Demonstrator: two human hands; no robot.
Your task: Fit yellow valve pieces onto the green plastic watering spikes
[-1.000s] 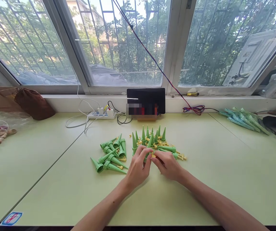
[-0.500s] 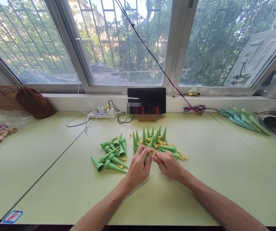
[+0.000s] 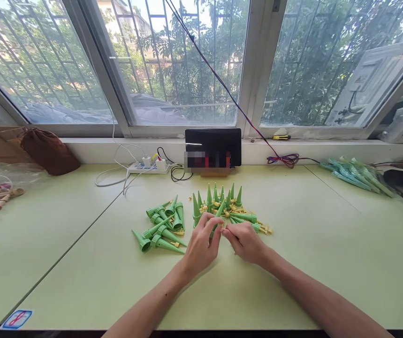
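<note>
Pinched in the fingers of my left hand is a green plastic cone-shaped spike, its point tilted up and away. My right hand is closed at the spike's near end, with its fingertips on a small yellow plastic piece. The fingers partly hide where the two parts meet. Behind my hands, several green spikes stand upright among scattered small yellow pieces. More green spikes lie in a loose pile left of my left hand, with a few yellow pieces among them.
A black tablet stands on a holder at the back, beside a white power strip with cables. A brown bag and wooden pieces sit at the left. Green and blue plastic packets lie far right.
Both hands stay nearly still, holding the spike and the yellow piece together. The whole view has shifted very slightly.
</note>
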